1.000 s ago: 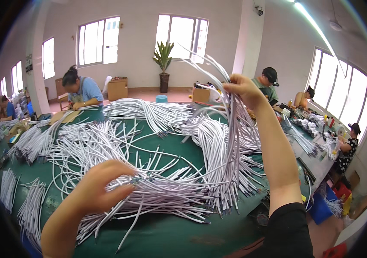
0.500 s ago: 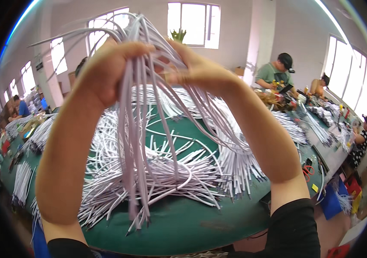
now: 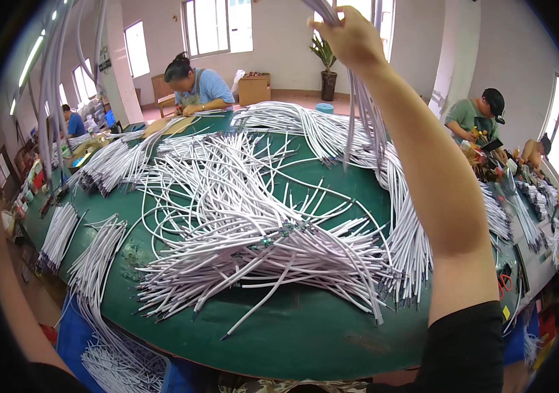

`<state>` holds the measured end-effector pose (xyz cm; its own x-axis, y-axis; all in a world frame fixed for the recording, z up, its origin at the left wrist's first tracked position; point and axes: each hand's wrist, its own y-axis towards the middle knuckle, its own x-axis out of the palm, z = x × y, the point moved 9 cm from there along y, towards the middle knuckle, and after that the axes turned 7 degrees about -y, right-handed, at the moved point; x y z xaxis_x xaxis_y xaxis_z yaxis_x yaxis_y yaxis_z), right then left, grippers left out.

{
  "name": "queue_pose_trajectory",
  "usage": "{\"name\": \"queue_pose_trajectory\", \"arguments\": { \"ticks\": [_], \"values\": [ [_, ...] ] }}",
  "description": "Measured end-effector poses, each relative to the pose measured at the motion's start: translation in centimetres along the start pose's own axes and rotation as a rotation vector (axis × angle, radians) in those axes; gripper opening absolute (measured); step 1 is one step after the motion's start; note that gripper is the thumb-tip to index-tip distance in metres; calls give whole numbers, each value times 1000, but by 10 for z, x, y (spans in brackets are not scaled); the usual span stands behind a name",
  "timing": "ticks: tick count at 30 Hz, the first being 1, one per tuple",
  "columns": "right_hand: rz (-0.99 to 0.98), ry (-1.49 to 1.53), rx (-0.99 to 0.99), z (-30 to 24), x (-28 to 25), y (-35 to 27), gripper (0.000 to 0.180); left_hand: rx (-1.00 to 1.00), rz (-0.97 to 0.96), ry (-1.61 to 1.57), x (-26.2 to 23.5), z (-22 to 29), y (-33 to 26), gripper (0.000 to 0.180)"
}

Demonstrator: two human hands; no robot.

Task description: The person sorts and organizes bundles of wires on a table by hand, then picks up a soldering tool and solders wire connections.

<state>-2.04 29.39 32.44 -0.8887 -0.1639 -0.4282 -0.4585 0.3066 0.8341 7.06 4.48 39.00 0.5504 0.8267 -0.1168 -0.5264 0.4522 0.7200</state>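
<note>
My right hand [image 3: 353,38] is raised at the top, its fingers closed around a bundle of white cables [image 3: 366,108]. The bundle's tails hang down above the table, and its upper end leaves the picture. At the left rim only my left forearm [image 3: 14,275] shows; the hand itself is out of view. More white cables [image 3: 50,85] dangle at the upper left, blurred, with their tops cut off. Below my arms a large heap of white cables [image 3: 273,242] lies crossed on the green table [image 3: 279,327], with greenish bits near its middle.
Smaller cable bundles [image 3: 99,252] lie at the table's left edge. Beneath them stands a blue bin [image 3: 168,373] with cables inside. Another long bundle [image 3: 404,209] curves along the right. Across the table sits a person in blue [image 3: 214,90]; a person in green [image 3: 469,116] works at right.
My hands were together on one bunch of cables; now they are far apart, the left out of view and the right further right. Cables hang on both sides, and the view has turned left.
</note>
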Motion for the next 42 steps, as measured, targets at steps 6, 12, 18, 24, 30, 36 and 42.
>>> {"name": "queue_pose_trajectory", "arguments": {
  "ticks": [6, 12, 18, 24, 30, 36, 42],
  "values": [
    [-296, -356, -387, -78, 109, -79, 59, -189, -142, 358, -22, -114, 7, 24],
    [-1311, 421, -1086, -169, -9, -389, 38, 171, -658, 809, 0, -238, -61, 38],
    [-1074, 789, -179, -99, -48, -276, 28, 167, -765, 915, 22, -258, -234, 49],
    [-1030, 326, 371, 51, 55, -278, 33, 297, -550, 889, 28, -255, -228, 45],
    [-1239, 470, 407, 36, 74, -305, 27, 367, -484, 888, 25, -251, -226, 47],
    [-998, 103, 255, 26, 69, -271, 19, 451, -427, 920, 29, -249, -199, 51],
    [-478, 1, -67, 35, 52, -256, 30, 385, -519, 860, 37, -264, -203, 48]
  ]
}}
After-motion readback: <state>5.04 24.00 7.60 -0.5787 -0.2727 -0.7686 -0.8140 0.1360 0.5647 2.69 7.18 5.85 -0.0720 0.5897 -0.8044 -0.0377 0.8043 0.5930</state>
